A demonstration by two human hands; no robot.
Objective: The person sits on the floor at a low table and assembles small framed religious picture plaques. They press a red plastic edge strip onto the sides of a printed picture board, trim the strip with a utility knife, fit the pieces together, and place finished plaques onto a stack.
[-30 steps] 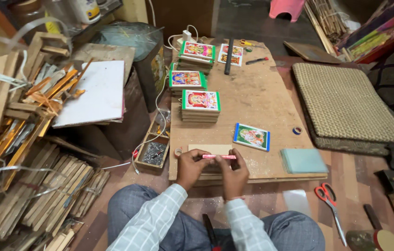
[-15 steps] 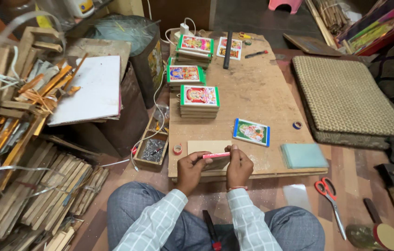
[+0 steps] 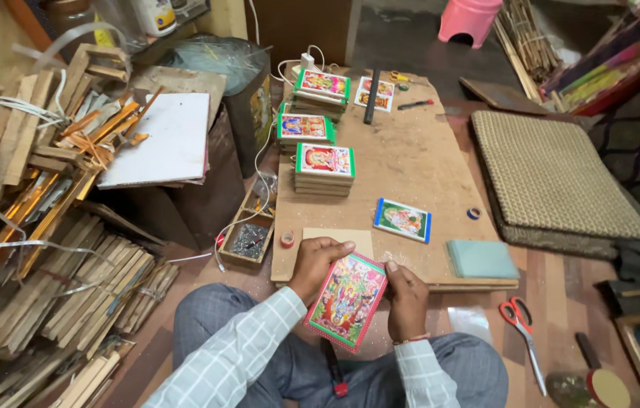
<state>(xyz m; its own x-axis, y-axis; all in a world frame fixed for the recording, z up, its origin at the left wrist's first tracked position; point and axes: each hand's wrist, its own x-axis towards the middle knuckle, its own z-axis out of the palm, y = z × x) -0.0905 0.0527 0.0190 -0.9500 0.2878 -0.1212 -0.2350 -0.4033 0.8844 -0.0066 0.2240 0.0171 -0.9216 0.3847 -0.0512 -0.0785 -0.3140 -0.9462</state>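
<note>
Work board with picture stacks, wood strips to its left

Picture stacks sit on the work board; a mat lies right, wood strips left, scissors on the floor.

White windowpane-checked shirt sleeves, grey checked trousers, thin wrist thread.

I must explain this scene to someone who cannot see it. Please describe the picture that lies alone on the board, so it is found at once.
Start at the low wooden board on the floor before the seated person. Three stacks of colourful pictures run along its left side. To the right of the nearest stack, the single picture lies flat by itself, tilted, with a blue border where the stacks show green.
</note>
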